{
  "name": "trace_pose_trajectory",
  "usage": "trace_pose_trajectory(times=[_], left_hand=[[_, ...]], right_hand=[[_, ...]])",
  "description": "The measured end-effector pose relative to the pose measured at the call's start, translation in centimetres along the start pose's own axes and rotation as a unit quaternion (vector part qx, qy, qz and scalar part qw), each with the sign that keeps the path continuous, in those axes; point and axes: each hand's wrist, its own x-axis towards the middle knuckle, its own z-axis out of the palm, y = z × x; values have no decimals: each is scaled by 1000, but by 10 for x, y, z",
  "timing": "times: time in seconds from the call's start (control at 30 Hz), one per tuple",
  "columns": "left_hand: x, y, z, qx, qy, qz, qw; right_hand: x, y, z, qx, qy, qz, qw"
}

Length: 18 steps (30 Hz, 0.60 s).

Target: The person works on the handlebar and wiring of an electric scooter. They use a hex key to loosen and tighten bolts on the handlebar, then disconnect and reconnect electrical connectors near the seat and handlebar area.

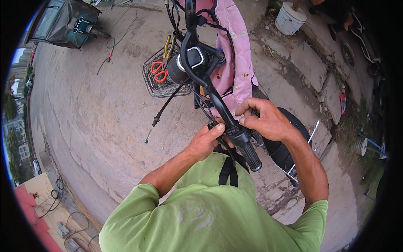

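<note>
Shows black, curved handlebar (221, 106) just ahead of green shirt (235, 218), held by left fingers (216, 131), with right fingers (253, 103) curled, too obscured to tell if gripping, near pink cover (245, 59), with open ground (105, 105) leftward.

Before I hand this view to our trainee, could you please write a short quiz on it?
1. True or false: the orange-handled scissors lie left of the black handlebar in the picture.
2. What colour mainly is the quilted cover: A green, B pink, C blue?
3. Does the silver cable tip sit in a fitting or hang free?

Key: 1 true; 2 B; 3 hangs free.
</note>
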Motion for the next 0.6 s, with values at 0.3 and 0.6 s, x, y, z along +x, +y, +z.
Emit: trace_pose_trajectory(times=[0.3, 0.6], left_hand=[[0, -1, 0, -8, -2, 1, 1000], [0, 0, -1, -7, -10, 4, 1000]], right_hand=[[1, 6, 0, 10, -28, -26, 999], [5, 9, -2, -176, -2, -69, 982]])
